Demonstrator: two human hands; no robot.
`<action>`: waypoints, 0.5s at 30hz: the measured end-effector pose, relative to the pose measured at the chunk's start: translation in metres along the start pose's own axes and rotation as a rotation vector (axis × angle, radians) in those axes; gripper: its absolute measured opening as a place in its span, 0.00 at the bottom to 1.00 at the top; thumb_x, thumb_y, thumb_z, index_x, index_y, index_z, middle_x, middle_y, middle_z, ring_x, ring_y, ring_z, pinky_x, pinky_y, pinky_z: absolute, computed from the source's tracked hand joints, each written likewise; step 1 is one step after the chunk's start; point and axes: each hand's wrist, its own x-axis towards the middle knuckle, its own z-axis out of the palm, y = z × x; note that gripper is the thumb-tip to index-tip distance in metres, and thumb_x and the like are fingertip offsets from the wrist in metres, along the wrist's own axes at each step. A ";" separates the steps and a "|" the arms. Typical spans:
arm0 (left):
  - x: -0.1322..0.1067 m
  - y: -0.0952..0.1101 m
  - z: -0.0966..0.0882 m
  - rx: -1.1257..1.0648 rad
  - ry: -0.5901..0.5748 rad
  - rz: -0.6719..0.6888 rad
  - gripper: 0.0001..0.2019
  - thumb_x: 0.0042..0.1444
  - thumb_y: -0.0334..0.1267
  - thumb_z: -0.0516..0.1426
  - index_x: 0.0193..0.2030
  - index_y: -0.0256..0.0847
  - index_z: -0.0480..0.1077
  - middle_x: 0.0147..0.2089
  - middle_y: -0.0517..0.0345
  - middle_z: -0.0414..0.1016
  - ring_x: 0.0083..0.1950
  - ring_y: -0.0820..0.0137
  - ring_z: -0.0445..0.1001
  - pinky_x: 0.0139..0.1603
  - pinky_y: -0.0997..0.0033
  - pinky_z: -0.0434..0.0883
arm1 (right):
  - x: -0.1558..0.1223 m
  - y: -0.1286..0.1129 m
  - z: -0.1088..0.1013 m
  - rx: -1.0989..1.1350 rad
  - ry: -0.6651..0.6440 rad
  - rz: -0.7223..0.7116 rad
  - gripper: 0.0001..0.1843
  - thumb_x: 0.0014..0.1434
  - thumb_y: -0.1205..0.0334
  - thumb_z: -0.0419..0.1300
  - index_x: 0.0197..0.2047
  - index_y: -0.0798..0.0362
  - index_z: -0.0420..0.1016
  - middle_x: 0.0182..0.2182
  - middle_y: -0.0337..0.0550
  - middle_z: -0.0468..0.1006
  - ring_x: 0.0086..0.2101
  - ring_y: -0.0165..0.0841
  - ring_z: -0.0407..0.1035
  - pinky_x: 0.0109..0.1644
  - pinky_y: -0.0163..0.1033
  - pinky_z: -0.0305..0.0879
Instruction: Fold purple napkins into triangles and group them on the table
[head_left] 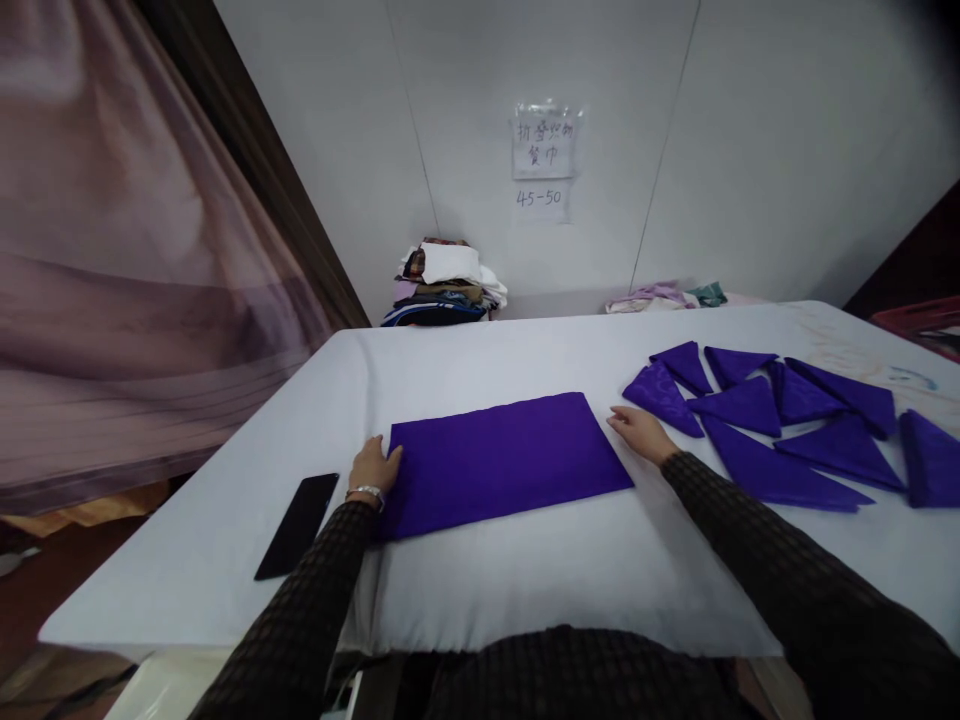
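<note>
A purple napkin (510, 460), folded into a flat rectangle, lies on the white-covered table in front of me. At its left edge rests my left hand (373, 468), with the thumb touching the cloth and spread from the other fingers. My right hand (641, 432) is just off the napkin's right edge, low over the table, its fingers loosely bent and apart with nothing visible in them. Several purple napkins folded into triangles (739, 405) lie spread out to the right, beyond my right hand and forearm.
A black phone (298, 525) lies left of my left forearm on the white tablecloth (480, 365). Behind the table are a stack of folded clothes (446, 285) and some pinkish cloths (652, 297). A handwritten sign (545, 145) hangs on the wall; a pink curtain (135, 250) hangs at left.
</note>
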 end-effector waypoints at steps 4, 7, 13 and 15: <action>0.023 0.013 0.004 -0.006 -0.030 -0.087 0.28 0.56 0.45 0.51 0.60 0.29 0.60 0.56 0.36 0.69 0.57 0.52 0.67 0.55 0.58 0.65 | 0.047 -0.024 0.010 -0.042 -0.003 0.072 0.22 0.58 0.59 0.53 0.52 0.65 0.70 0.43 0.56 0.78 0.47 0.41 0.69 0.52 0.40 0.60; 0.035 0.020 0.008 -0.017 -0.022 -0.116 0.28 0.55 0.44 0.52 0.59 0.29 0.61 0.56 0.35 0.68 0.58 0.51 0.66 0.55 0.57 0.64 | 0.066 -0.038 0.022 -0.067 -0.002 0.129 0.23 0.57 0.61 0.55 0.52 0.67 0.69 0.46 0.59 0.75 0.50 0.42 0.67 0.52 0.40 0.59; 0.059 0.022 0.012 -0.092 -0.025 -0.186 0.23 0.46 0.42 0.59 0.50 0.35 0.70 0.51 0.40 0.73 0.53 0.54 0.71 0.50 0.63 0.68 | 0.084 -0.049 0.041 -0.088 -0.003 0.230 0.23 0.54 0.66 0.56 0.53 0.65 0.69 0.49 0.60 0.73 0.50 0.42 0.66 0.50 0.39 0.60; 0.066 0.020 0.012 -0.139 -0.032 -0.190 0.17 0.43 0.40 0.61 0.42 0.39 0.73 0.44 0.46 0.77 0.49 0.56 0.74 0.45 0.65 0.70 | 0.088 -0.047 0.044 -0.090 -0.013 0.242 0.22 0.53 0.65 0.56 0.51 0.63 0.71 0.48 0.58 0.74 0.49 0.42 0.67 0.48 0.38 0.61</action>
